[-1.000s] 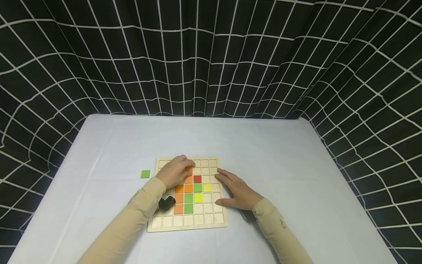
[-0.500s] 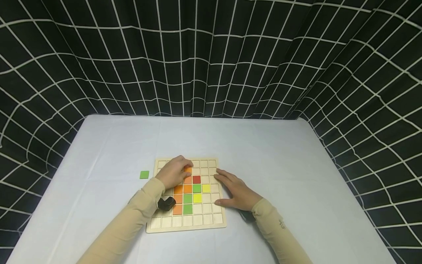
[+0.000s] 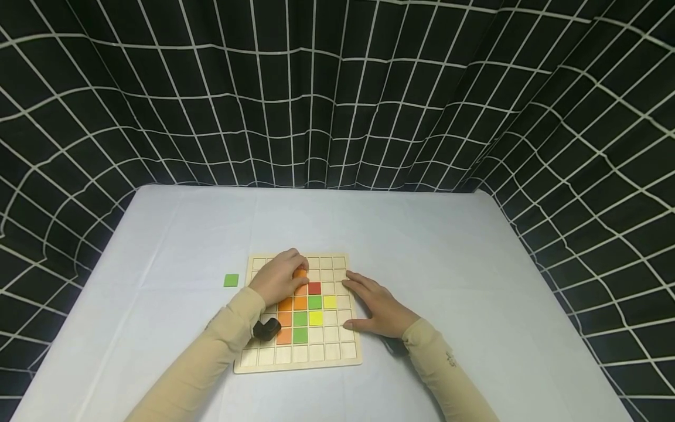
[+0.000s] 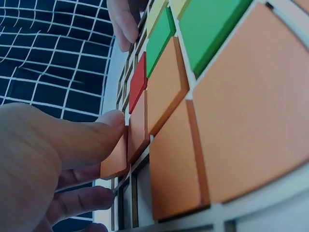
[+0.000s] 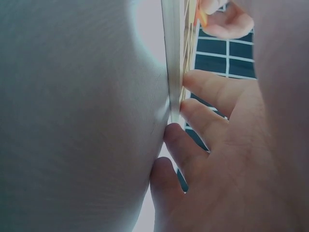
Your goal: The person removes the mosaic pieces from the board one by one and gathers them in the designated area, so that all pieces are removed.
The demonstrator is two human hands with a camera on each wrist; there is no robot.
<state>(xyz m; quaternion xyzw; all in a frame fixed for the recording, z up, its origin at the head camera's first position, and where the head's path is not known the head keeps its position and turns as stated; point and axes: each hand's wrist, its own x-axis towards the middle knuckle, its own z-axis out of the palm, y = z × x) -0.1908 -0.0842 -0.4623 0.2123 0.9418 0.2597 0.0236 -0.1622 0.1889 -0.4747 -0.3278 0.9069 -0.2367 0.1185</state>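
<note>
A wooden grid board lies on the white table, several square tiles set in its cells. My left hand reaches over its upper left part. Thumb and fingers pinch an orange tile at the top of the orange column. Just below it sits another orange tile, beside a red tile. Farther down are green tiles and yellow tiles. Fingers spread, my right hand rests against the board's right edge, as the right wrist view also shows.
One loose green tile lies on the table left of the board. A black device on the left wrist overlaps the board's lower left cells. A black curtain with white grid lines surrounds the table.
The left thumb has shifted slightly toward me, covering more of the orange tile below the pinched one. The right hand stays at the board's edge.
</note>
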